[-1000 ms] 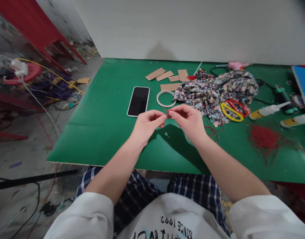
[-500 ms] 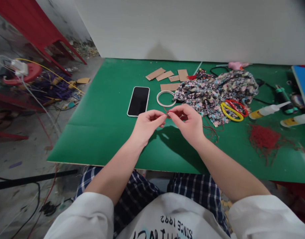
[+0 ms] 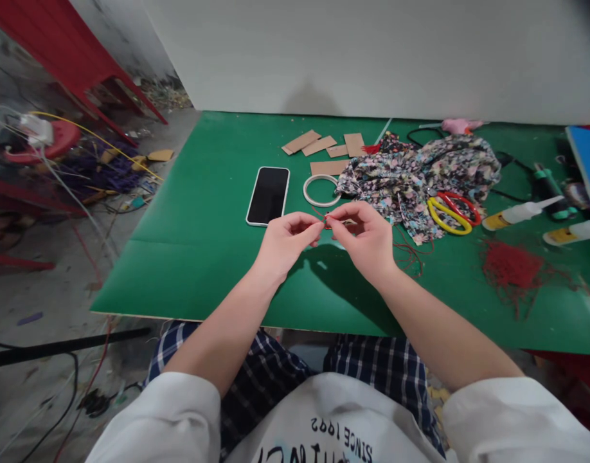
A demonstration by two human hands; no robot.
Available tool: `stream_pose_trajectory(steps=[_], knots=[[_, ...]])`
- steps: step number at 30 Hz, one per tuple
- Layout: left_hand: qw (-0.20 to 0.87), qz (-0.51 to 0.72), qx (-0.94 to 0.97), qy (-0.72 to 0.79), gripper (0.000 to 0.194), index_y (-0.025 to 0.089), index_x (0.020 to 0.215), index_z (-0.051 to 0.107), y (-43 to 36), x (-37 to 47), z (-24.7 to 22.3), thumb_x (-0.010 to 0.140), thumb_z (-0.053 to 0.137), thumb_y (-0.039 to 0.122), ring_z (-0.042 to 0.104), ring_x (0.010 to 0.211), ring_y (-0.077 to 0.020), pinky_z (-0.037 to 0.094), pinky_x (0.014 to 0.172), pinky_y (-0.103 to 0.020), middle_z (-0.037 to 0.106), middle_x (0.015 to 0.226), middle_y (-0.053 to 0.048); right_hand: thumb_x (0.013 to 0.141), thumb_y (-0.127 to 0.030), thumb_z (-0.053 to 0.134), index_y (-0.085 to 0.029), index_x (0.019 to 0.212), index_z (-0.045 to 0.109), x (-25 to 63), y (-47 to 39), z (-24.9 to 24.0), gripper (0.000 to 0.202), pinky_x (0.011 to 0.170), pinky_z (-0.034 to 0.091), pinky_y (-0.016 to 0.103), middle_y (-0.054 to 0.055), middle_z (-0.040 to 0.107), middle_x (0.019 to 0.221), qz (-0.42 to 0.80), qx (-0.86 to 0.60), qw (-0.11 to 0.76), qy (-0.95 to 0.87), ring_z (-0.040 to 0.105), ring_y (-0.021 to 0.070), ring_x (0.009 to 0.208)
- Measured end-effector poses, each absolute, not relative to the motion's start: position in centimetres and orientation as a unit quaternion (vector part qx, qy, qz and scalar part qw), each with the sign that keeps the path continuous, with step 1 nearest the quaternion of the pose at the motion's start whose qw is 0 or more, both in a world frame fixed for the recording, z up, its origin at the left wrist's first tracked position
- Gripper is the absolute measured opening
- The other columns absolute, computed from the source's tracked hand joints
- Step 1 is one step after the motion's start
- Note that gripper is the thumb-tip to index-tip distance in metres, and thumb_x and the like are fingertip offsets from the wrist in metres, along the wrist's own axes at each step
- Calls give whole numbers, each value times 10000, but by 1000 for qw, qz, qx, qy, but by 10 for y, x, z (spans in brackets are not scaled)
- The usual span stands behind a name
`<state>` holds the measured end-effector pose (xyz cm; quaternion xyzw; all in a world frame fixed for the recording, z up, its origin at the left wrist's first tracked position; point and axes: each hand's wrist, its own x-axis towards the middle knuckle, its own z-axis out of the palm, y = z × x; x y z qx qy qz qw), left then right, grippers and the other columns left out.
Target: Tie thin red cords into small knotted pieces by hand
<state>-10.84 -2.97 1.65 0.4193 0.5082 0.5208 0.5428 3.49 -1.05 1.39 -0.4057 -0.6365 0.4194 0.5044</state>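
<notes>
My left hand (image 3: 290, 243) and my right hand (image 3: 365, 239) meet above the green table, fingertips nearly touching. Both pinch a thin red cord (image 3: 326, 220), held between thumb and forefinger; its finer shape is too small to tell. More red cord (image 3: 411, 256) trails onto the table beside my right hand. Just beyond my fingers lies a white ring-shaped roll (image 3: 321, 191). A phone (image 3: 268, 196) with a dark screen rests behind my left hand. Patterned cloth (image 3: 415, 177) is bunched behind my right hand, with yellow-and-red scissors (image 3: 450, 213) against its front edge.
Cardboard pieces (image 3: 318, 145) lie toward the back of the green table (image 3: 179, 270). At the right are two glue bottles (image 3: 517, 213), a heap of red threads (image 3: 511, 267), a green-and-black tool (image 3: 550, 190) and a blue board (image 3: 589, 154). A white panel (image 3: 372, 58) stands behind.
My right fingers have shifted slightly around the red cord, showing a little more of it. My left hand has barely moved.
</notes>
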Motion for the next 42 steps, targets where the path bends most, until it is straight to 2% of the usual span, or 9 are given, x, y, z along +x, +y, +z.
stream_pose_trajectory(steps=[16,25,34,42], knots=[[526,515,436,517,195,144,709,664,-30,-108,16,647,737,313,555,565,-79,467,561,-210,623,623,12,781,-214,612,-222,792,580,34,-11,12,35,662,532,276,10,666,860,458,-409,492,-617,653,146,832],[523,515,441,517,190,143,705,665,-30,-108,17,653,736,311,552,552,-76,457,548,-203,622,608,16,772,-214,612,-229,786,558,33,-10,11,58,630,525,265,-4,595,802,449,-415,489,-622,601,126,752],[545,509,431,508,205,147,698,663,-30,-108,15,637,751,322,557,562,-83,452,551,-213,622,613,13,735,-221,646,-245,847,524,35,-7,13,167,590,532,237,-17,546,789,531,-394,477,-579,563,113,727],[625,521,351,464,163,151,687,648,-29,-112,17,651,747,276,516,491,-45,424,532,-182,585,541,39,696,-226,678,-240,879,538,36,-6,18,231,595,526,218,-15,632,851,619,-351,477,-515,603,108,759]])
